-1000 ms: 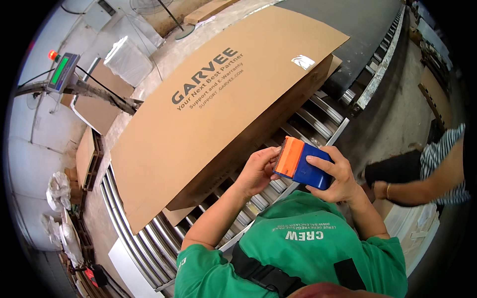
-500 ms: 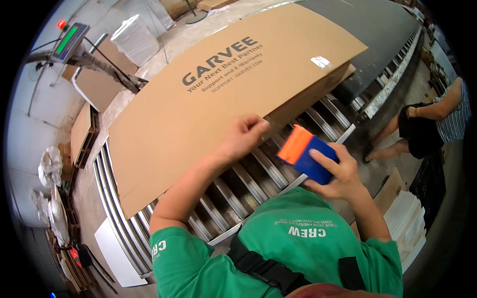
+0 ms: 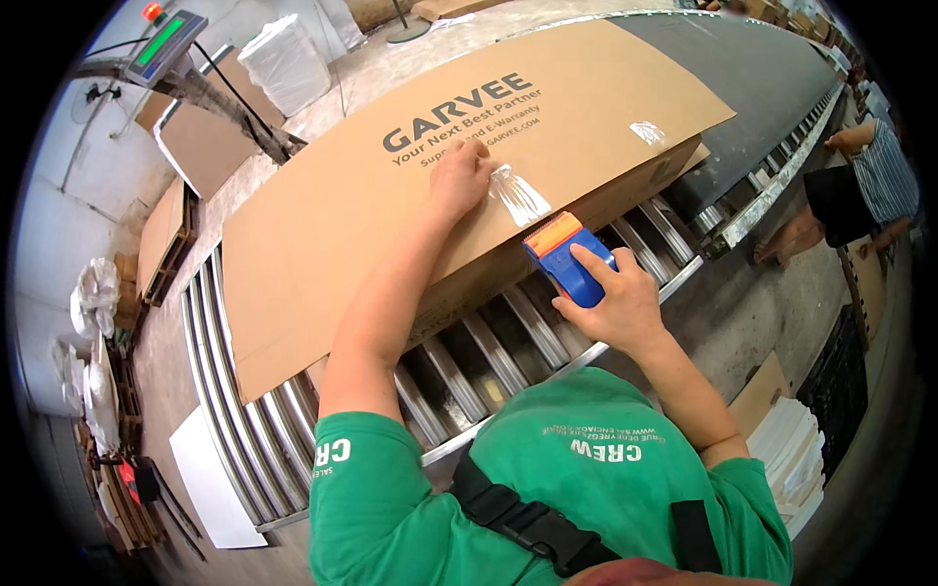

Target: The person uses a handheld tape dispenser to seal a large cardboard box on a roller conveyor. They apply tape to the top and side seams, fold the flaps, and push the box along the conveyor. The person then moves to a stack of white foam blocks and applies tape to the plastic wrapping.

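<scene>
A large flat brown cardboard box (image 3: pixel 322 234) with dark print lies in front of me, its near side facing me. My right hand (image 3: pixel 625 298) grips a blue and orange tape dispenser (image 3: pixel 576 262) at the box's near top edge. From there a strip of clear packing tape (image 3: pixel 521 198) runs onto the top. My left hand (image 3: pixel 462 181) rests over the top with its fingers curled closed at the far end of that strip; the fingertips' exact contact is hard to see. Further right, another short piece of clear tape (image 3: pixel 647 133) sticks near the same edge.
Metal rollers (image 3: pixel 493 352) carry the box, and a dark conveyor belt (image 3: pixel 743 68) continues beyond it. At the upper left stands a scale display (image 3: pixel 166 47) on an arm. Another person (image 3: pixel 850 181) is at the right. White sheets (image 3: pixel 787 459) are stacked at the lower right.
My left hand has moved up and inward over the box top. The dispenser has come left to the box edge, and a clear tape strip now shows between them. The other person has shifted.
</scene>
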Motion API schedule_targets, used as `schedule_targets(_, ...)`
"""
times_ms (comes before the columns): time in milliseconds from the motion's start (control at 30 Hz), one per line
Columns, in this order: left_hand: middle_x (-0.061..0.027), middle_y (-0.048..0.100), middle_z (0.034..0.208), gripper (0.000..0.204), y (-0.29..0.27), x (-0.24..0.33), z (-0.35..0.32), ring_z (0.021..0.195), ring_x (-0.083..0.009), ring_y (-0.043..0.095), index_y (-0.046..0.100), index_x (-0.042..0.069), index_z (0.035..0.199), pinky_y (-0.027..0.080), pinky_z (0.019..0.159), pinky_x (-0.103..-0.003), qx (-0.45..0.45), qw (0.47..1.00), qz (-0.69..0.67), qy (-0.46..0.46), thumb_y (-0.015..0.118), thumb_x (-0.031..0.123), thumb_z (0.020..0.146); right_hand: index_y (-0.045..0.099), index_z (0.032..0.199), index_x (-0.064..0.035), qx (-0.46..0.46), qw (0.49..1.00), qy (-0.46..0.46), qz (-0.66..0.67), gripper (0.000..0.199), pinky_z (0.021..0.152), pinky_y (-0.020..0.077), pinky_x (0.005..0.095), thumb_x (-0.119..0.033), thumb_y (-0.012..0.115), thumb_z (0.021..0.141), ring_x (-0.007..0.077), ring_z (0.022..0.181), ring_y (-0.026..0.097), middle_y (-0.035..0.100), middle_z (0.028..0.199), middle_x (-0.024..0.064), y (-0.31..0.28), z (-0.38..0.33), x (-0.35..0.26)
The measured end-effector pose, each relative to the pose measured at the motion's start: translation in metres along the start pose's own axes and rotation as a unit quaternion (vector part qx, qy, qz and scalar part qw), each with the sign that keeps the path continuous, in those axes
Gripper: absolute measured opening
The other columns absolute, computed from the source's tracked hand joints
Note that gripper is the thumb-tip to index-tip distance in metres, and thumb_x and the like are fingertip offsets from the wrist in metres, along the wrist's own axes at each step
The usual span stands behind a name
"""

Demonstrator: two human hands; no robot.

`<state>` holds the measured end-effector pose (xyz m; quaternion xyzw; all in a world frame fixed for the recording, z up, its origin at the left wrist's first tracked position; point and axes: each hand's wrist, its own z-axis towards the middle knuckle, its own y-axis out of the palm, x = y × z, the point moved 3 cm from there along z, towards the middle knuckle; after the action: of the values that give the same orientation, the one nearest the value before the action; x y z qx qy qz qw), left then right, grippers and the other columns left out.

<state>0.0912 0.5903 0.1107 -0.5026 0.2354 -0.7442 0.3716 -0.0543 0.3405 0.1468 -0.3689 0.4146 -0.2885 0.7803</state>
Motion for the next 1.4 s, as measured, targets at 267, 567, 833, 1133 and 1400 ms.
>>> schedule_targets(267, -0.0094, 0.018, 0.156, 0.065, 0.004, 0.01, -0.032, 0.145, -0.0232, 0.012, 0.022, 0.009, 0.149, 0.008, 0.117, -0.039, -0.259, 0.937, 0.211, 0.104, 0.022, 0.051, 0.099, 0.063, 0.116, -0.0166, -0.011, 1.0, -0.012, -0.003, 0.062, 0.06, 0.0527, 0.0412, -0.041, 0.079, 0.062, 0.0318, 0.069, 0.062, 0.052, 0.088, 0.0149, -0.005, -0.002, 0.002)
schedule_targets(567, -0.0186, 0.022, 0.152, 0.084, -0.014, 0.034, -0.093, 0.143, -0.0305, 0.016, 0.025, -0.002, 0.145, 0.012, 0.117, -0.042, -0.203, 0.931, 0.244, 0.18, 0.048, 0.056, 0.089, 0.061, 0.119, -0.0156, -0.059, 0.998, 0.007, -0.037, 0.065, 0.065, 0.0531, 0.0445, -0.046, 0.076, 0.063, 0.0362, 0.072, 0.063, 0.056, 0.088, 0.0197, -0.004, 0.005, 0.007)
schedule_targets(833, -0.0186, 0.024, 0.152, 0.075, 0.002, 0.047, -0.1, 0.142, -0.0316, 0.019, 0.023, -0.001, 0.145, 0.015, 0.116, -0.043, -0.177, 0.929, 0.294, 0.138, 0.056, 0.034, 0.087, 0.061, 0.12, -0.018, -0.018, 0.998, 0.037, -0.047, 0.062, 0.063, 0.053, 0.0432, -0.04, 0.076, 0.064, 0.0352, 0.071, 0.062, 0.054, 0.088, 0.0175, 0.027, -0.011, 0.015)
schedule_targets(1133, -0.0194, 0.024, 0.152, 0.074, 0.008, 0.04, -0.103, 0.142, -0.0331, 0.02, 0.024, -0.001, 0.145, 0.015, 0.116, -0.043, -0.182, 0.934, 0.276, 0.133, 0.054, 0.037, 0.089, 0.067, 0.113, -0.0173, -0.105, 0.983, 0.1, -0.112, 0.057, 0.071, 0.0539, 0.0441, -0.044, 0.074, 0.063, 0.0362, 0.077, 0.064, 0.06, 0.088, 0.0202, 0.03, -0.065, 0.025)
schedule_targets(1400, -0.0208, 0.031, 0.148, 0.073, 0.007, 0.044, -0.099, 0.139, -0.0338, 0.026, 0.031, -0.003, 0.14, 0.02, 0.113, -0.047, -0.153, 0.941, 0.267, 0.143, 0.06, 0.035, 0.084, 0.073, 0.09, -0.0042, -0.377, 0.898, 0.182, -0.139, 0.053, 0.077, 0.0541, 0.0361, -0.043, 0.074, 0.054, 0.0301, 0.086, 0.068, 0.07, 0.093, 0.0178, 0.06, 0.092, 0.02)
